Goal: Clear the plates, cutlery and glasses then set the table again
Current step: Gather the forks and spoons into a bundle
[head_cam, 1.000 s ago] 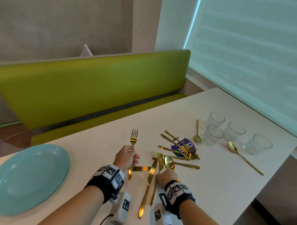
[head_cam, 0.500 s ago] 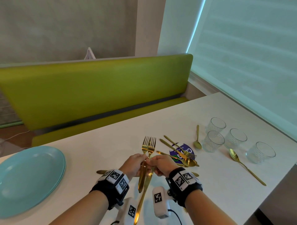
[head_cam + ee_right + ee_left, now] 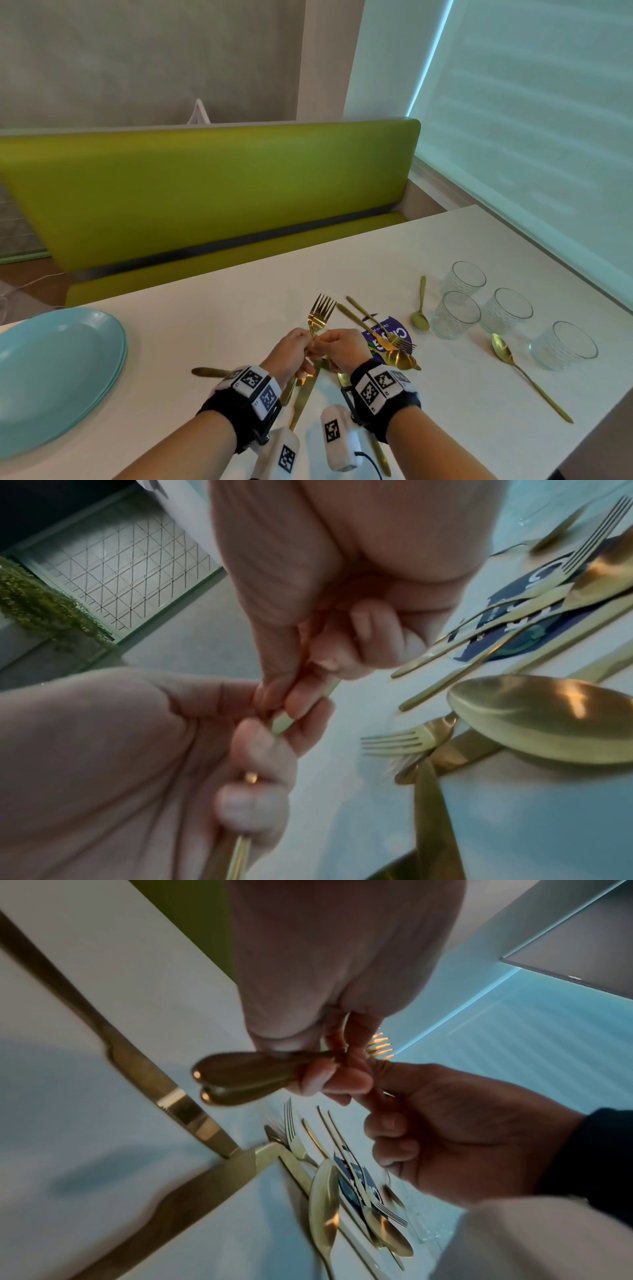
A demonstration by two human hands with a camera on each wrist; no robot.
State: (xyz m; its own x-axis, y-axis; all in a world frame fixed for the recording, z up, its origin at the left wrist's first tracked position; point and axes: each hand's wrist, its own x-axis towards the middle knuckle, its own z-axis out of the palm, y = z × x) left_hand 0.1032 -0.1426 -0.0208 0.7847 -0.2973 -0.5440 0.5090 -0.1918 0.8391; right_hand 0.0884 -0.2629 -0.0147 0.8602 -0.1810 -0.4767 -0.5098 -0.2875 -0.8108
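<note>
Two gold forks [image 3: 321, 310] stand together, tines up, above the white table [image 3: 239, 318]. My left hand [image 3: 303, 349] grips their handles [image 3: 240, 1074]. My right hand [image 3: 323, 346] meets it and pinches a fork handle [image 3: 304, 707] between thumb and forefinger. Below the hands lie two gold knives [image 3: 305, 394], a large spoon [image 3: 548, 718] and a fork [image 3: 397, 741]. More gold cutlery is piled on a purple coaster [image 3: 394, 334]. Several clear glasses [image 3: 455, 313] stand at the right, and stacked teal plates [image 3: 58, 373] sit at the left.
Two more gold spoons lie by the glasses, one small [image 3: 419, 320] and one long [image 3: 503, 351]. A green bench [image 3: 205, 192] runs along the table's far side. A blind-covered window [image 3: 531, 137] is on the right, and the table's right edge [image 3: 582, 435] is close.
My right hand lifted a second fork off the table and brought it beside the fork in my left hand. Both hands now meet on the pair, raised a little.
</note>
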